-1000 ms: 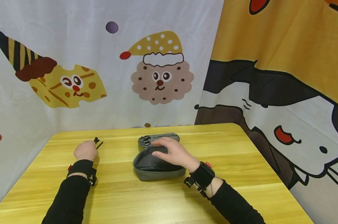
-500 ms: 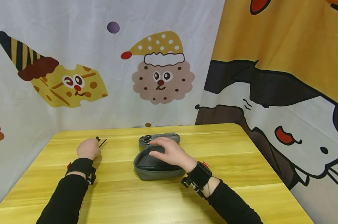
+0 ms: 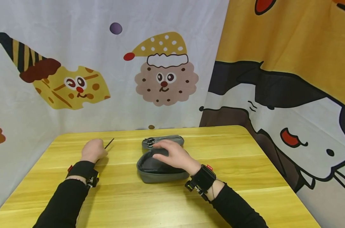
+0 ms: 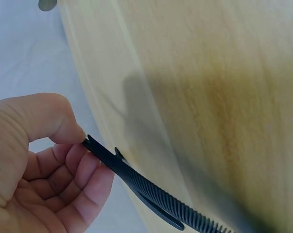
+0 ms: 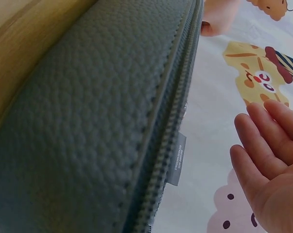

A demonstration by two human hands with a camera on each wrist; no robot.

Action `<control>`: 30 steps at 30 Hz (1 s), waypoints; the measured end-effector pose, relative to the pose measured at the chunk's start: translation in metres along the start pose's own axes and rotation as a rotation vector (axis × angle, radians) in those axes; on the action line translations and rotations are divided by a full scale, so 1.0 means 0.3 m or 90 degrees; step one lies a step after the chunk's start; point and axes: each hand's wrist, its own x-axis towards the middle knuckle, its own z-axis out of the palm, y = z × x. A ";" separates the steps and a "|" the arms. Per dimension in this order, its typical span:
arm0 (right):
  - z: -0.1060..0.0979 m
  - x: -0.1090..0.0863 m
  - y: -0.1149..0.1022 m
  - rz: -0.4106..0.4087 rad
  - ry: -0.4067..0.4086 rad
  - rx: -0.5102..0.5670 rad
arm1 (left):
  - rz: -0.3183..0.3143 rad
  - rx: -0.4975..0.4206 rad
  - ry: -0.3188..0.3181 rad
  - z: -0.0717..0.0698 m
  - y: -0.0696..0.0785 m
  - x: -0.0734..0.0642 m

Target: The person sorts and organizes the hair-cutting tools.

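My left hand [image 3: 94,150] is over the left part of the table. In the left wrist view, its thumb and index finger pinch one end of a slim black comb [image 4: 151,191], while the other fingers curl behind. Fine teeth run along the comb, and a narrow prong [image 4: 161,213] sticks out along its side. Above the grey zip case [image 3: 161,178] hovers my right hand [image 3: 173,153], fingers spread and holding nothing. The case stands unzipped, its lid [image 3: 169,138] folded back. Scissors [image 3: 149,142] with metal finger rings lie in the lid. My right hand hides part of the case's inside.
The wood-grain table [image 3: 232,190] has its far edge against a white curtain [image 3: 84,41] with cartoon prints. A yellow curtain [image 3: 298,38] with a cow print hangs along the right side.
My left hand has moved slightly right with the comb, which now points up and right as a single thin line. My right hand shifted a little left at first, then stayed over the case.
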 end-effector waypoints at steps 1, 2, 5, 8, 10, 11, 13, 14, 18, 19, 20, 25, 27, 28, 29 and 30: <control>0.000 0.000 0.000 0.000 0.001 -0.001 | 0.004 -0.003 0.001 -0.001 0.002 0.000; 0.001 0.000 0.000 0.001 0.001 0.000 | 0.008 -0.007 0.002 -0.001 0.003 -0.001; 0.004 0.000 0.002 0.003 0.003 0.000 | 0.024 -0.018 0.010 -0.003 0.008 -0.004; 0.010 0.000 0.005 0.000 0.004 0.001 | 0.035 -0.030 0.017 -0.007 0.013 -0.008; 0.014 0.000 0.007 -0.001 0.005 0.001 | 0.039 -0.044 0.021 -0.013 0.017 -0.012; 0.015 0.000 0.007 -0.001 0.006 0.001 | 0.041 -0.056 0.023 -0.015 0.019 -0.013; 0.015 0.000 0.006 0.002 0.006 0.004 | 0.043 -0.082 0.028 -0.024 0.026 -0.018; 0.015 0.000 0.005 0.003 0.005 0.007 | 0.045 -0.096 0.033 -0.027 0.029 -0.020; 0.016 0.001 0.006 0.007 0.003 0.014 | 0.048 -0.137 0.060 -0.044 0.044 -0.028; 0.017 0.001 0.007 0.008 0.001 0.018 | 0.050 -0.146 0.072 -0.048 0.048 -0.029; 0.018 0.001 0.008 0.008 0.001 0.017 | 0.050 -0.155 0.084 -0.052 0.052 -0.031; 0.021 0.000 0.010 0.011 0.000 0.021 | 0.047 -0.222 0.143 -0.079 0.084 -0.045; 0.019 -0.001 0.009 0.011 0.003 0.018 | 0.044 -0.254 0.161 -0.094 0.104 -0.054; 0.018 -0.001 0.009 0.009 0.005 0.019 | 0.043 -0.271 0.172 -0.103 0.114 -0.059; 0.018 -0.001 0.009 0.009 0.007 0.018 | 0.041 -0.286 0.183 -0.112 0.126 -0.065; 0.018 -0.001 0.009 0.009 0.008 0.018 | 0.038 -0.299 0.193 -0.121 0.137 -0.070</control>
